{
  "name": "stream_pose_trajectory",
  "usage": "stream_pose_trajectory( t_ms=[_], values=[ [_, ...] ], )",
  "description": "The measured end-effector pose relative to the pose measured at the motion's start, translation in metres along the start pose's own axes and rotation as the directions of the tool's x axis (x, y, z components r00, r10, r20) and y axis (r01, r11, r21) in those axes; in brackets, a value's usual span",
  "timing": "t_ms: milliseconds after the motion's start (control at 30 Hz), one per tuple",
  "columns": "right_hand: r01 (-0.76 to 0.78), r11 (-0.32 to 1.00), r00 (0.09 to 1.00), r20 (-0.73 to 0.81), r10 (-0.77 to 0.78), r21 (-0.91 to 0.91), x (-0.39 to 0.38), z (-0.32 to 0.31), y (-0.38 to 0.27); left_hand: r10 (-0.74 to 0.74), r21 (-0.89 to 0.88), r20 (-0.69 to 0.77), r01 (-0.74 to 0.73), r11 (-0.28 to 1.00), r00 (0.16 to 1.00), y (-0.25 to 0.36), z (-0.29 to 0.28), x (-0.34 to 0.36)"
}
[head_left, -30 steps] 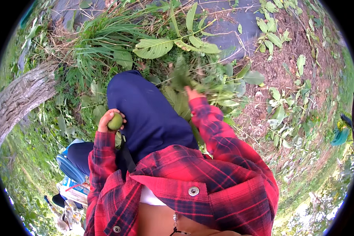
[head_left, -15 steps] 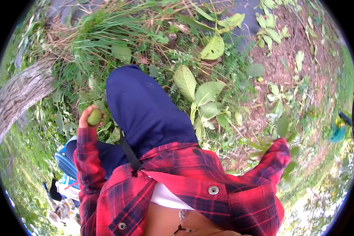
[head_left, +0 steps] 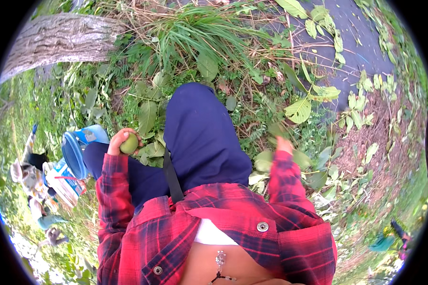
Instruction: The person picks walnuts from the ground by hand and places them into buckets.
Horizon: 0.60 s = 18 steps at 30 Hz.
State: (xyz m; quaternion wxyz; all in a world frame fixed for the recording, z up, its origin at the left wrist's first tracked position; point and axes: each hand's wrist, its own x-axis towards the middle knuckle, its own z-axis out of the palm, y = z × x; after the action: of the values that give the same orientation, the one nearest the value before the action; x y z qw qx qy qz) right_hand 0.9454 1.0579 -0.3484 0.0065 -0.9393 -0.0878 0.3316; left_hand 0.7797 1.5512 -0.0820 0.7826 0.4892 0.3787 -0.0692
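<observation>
The round green fruit [head_left: 130,144] was found left of the frame's centre, held in the left hand [head_left: 117,141], whose fingers were curled around its side with much of the rind exposed. The right hand [head_left: 284,145], right of centre, was blurred among broad leaves [head_left: 264,161]; how far it was open, and whether it gripped any foliage, could not be told. Between the hands stood a bent knee in navy trousers [head_left: 202,137], a black strap [head_left: 172,176] beside it. A blue bucket [head_left: 93,135] was noted at left, near the fruit; a tree trunk [head_left: 64,39] lay across the upper left, and dark sheeting [head_left: 359,35] showed at upper right. Risk, in this inspector's judgement: a loosened finger could let the smooth fruit roll out, and against similarly green undergrowth [head_left: 128,107] it could be lost to sight. Tangled stems could also snag the right hand or sleeve.
</observation>
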Motion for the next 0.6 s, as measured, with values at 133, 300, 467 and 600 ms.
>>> stream_pose_trajectory(
  t_ms=[133, 300, 467, 600],
  values=[
    [-0.290, 0.916, 0.952, -0.019, 0.307, 0.276, 0.011, -0.051, 0.071, 0.055, -0.182, -0.096, -0.072, 0.981, 0.994, 0.000, -0.009, -0.018],
    [0.405, 0.899, 0.894, -0.279, -0.351, 0.168, 0.051, -0.188, -0.081, 0.131, -0.206, -0.081, -0.145, 0.968, 0.988, 0.004, 0.005, -0.045],
    [0.103, 0.979, 0.991, -0.065, -0.116, -0.174, 0.142, -0.184, -0.168, 0.243, -0.261, -0.098, -0.260, 0.930, 0.965, -0.005, 0.018, -0.066],
    [0.152, 0.987, 0.988, -0.031, -0.151, 0.051, 0.170, -0.160, -0.170, 0.215, -0.354, -0.168, -0.262, 0.898, 0.962, -0.016, 0.015, -0.073]
  ],
)
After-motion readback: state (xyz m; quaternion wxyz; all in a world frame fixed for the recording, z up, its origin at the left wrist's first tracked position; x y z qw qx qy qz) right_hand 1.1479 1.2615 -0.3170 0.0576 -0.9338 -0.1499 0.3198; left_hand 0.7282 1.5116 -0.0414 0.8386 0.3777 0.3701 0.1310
